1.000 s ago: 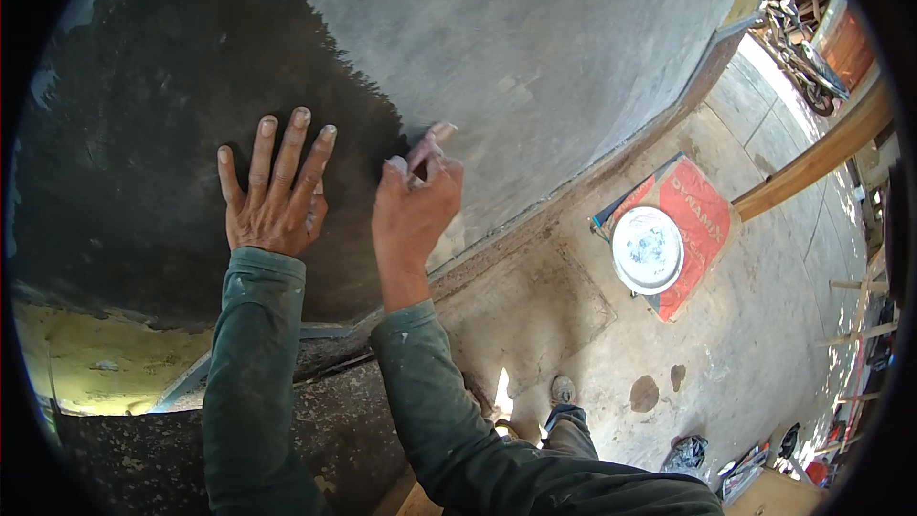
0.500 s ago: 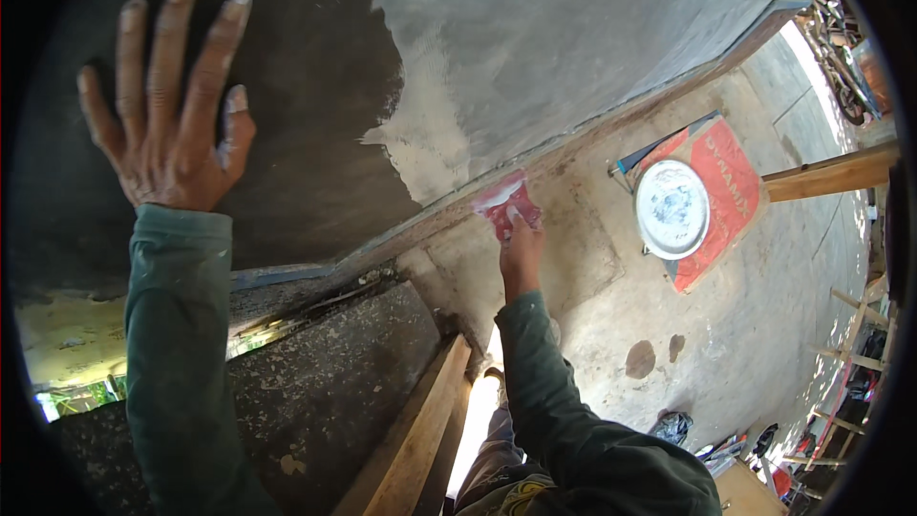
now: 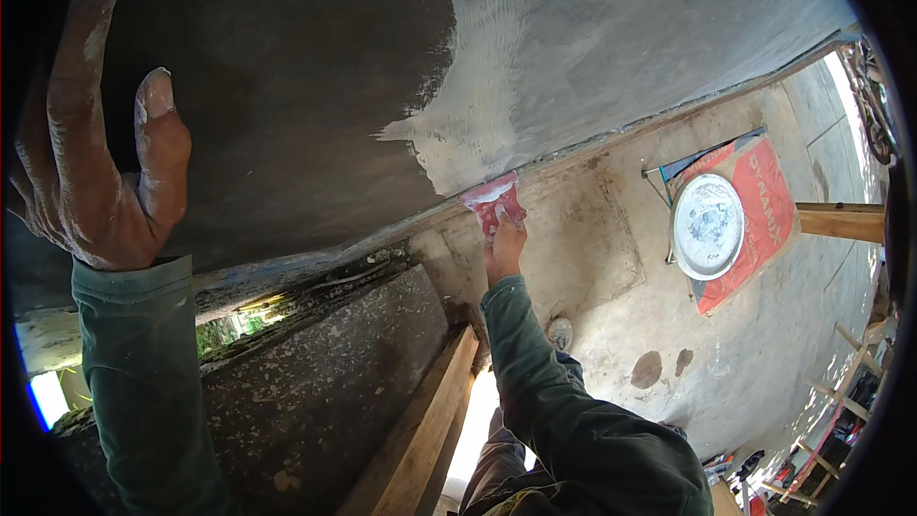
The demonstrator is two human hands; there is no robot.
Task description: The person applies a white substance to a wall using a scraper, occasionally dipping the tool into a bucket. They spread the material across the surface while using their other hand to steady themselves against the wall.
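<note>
My right hand (image 3: 506, 250) grips a red putty spreader (image 3: 485, 203) with white paste along its far edge. That edge is at the bottom of the wall (image 3: 277, 76), by the lower end of a pale skim-coat patch (image 3: 478, 105); whether it touches the wall I cannot tell. The patch borders bare dark wall on its left and grey coated wall on its right. My left hand (image 3: 110, 201), dusted with white, is open against or close to the dark wall at the far left, its fingertips partly cut off by the picture's rim.
A round metal plate (image 3: 678, 229) with white paste stands on a red and grey paper sack (image 3: 772, 193), over a small stand with thin legs. A wooden beam (image 3: 841, 225) lies beyond. Near my legs are a timber plank (image 3: 430, 430) and a dark speckled slab (image 3: 325, 373).
My left hand appears farther left and larger. The spreader has come down to the wall's foot, and the pale patch there looks wider and lower. The whole view has shifted.
</note>
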